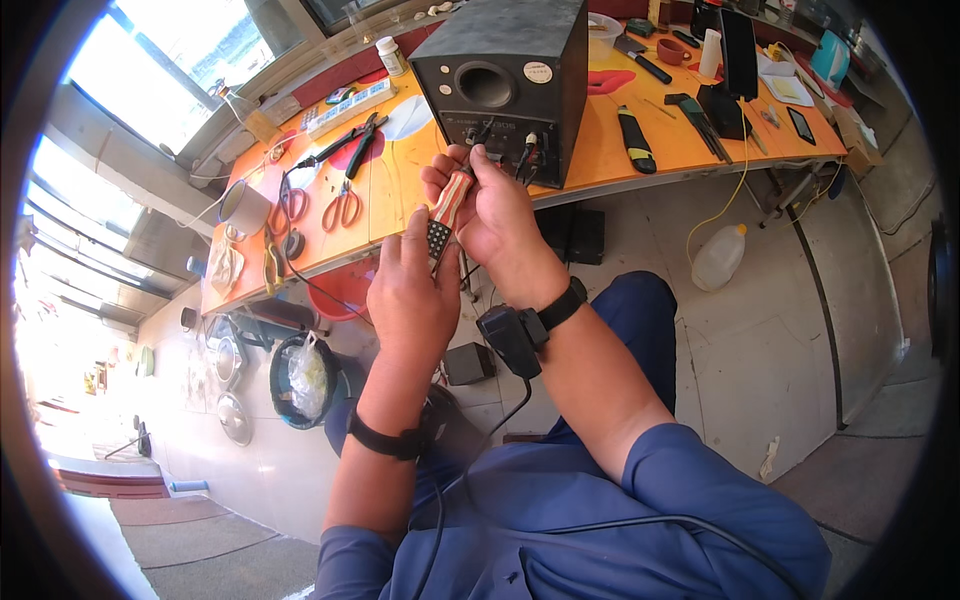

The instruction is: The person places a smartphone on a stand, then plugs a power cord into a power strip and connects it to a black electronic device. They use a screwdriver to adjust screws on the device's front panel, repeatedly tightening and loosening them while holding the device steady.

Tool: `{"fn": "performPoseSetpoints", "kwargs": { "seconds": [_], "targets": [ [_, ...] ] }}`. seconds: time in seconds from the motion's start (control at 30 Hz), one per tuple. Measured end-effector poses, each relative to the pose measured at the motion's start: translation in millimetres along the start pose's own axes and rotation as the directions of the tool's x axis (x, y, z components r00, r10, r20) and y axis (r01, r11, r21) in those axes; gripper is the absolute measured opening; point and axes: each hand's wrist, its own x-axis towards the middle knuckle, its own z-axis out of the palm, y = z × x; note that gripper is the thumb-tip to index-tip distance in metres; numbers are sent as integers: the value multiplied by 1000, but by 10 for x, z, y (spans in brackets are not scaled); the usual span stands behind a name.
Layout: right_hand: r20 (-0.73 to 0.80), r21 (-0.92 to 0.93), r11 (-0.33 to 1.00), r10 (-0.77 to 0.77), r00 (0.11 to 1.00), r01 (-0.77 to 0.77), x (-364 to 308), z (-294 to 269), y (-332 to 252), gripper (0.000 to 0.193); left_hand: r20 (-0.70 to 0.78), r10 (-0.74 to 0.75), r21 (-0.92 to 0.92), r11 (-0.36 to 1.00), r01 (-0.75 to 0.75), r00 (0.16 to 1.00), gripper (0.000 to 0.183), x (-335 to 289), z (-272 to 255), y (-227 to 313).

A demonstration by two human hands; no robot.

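Orange boards form the worktop, with white and red painted patches, under bright windows along the upper left. On it stands a black speaker box, its face turned toward the person. Lettering is printed in a pale tone below the round port, and 1 round pale sticker with dark print sits near the upper right corner of that face; 2 smaller pale dots mark its left side. A white bottle stands beside the speaker, its label too small to make out.

In front of the box, above the near edge of the worktop, the 2 hands hold a patterned handle, tilted, with red and cream stripes on its upper part and pale spots on a dark lower part. The right hand has its thumb and curled fingers closed around the striped upper part. The left hand has its fingers narrowed on the spotted lower end. What the dark piece at the handle's top is, I cannot tell.

To the left lie orange-handled scissors and a white power strip; to the right, a black-and-yellow utility knife.
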Motion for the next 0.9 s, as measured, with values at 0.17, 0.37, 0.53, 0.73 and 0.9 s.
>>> {"fn": "performPoseSetpoints", "kwargs": {
  "seconds": [0.17,0.37,0.53,0.73,0.9],
  "targets": [
    [-8,7,1000,-19,1000,19,6,-2,-2,34,80,-105,-379,916,128,991,40,-11,-37,-18],
    [5,17,1000,1,1000,-1,-5,-4,-17,34,174,807,912,84,-402,565,48,75,24,-126],
    [-9,19,999,-40,999,40,39,30,23,35,-24,166,50,985,-165,986,45,10,-47,-93],
    [20,31,999,-34,999,33,28,-35,19,34,-37,136,81,988,-133,990,44,90,7,-102],
    [-6,-16,998,-63,998,63,22,-17,43,33,106,682,874,283,-395,724,52,56,1,-64]
  ]
}}
